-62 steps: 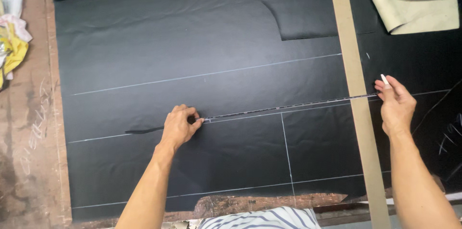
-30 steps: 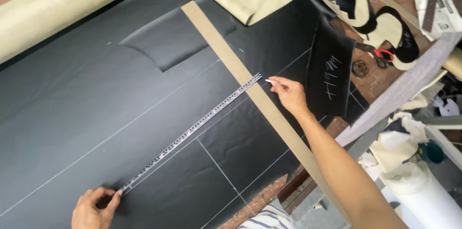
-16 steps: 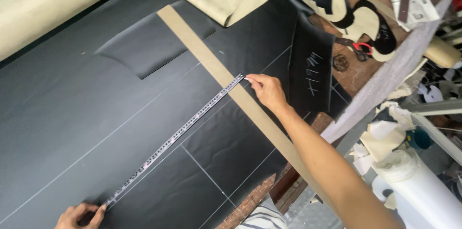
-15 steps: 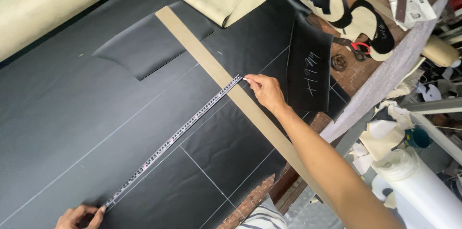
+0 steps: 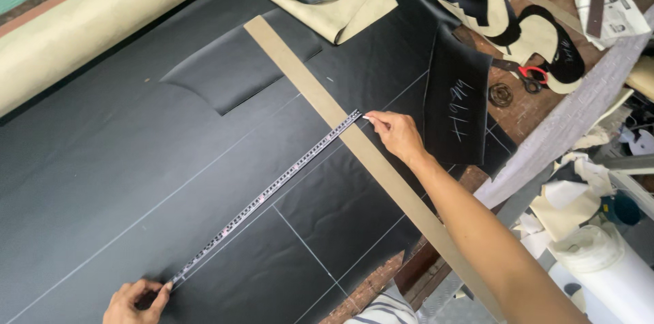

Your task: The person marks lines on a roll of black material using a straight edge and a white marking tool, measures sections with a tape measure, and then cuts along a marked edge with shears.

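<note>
Black sheet material (image 5: 136, 160) covers the worktable, and a measuring tape (image 5: 266, 194) lies stretched across it along a chalk line. To read true, the tape wants to stay taut and flat on that line. The left hand (image 5: 136, 300) pinches its near end; the right hand (image 5: 398, 134) pinches the far end at a long tan straightedge (image 5: 354, 133). The left hand is partly cut off by the frame edge, and the tape's markings are too small to read.
</note>
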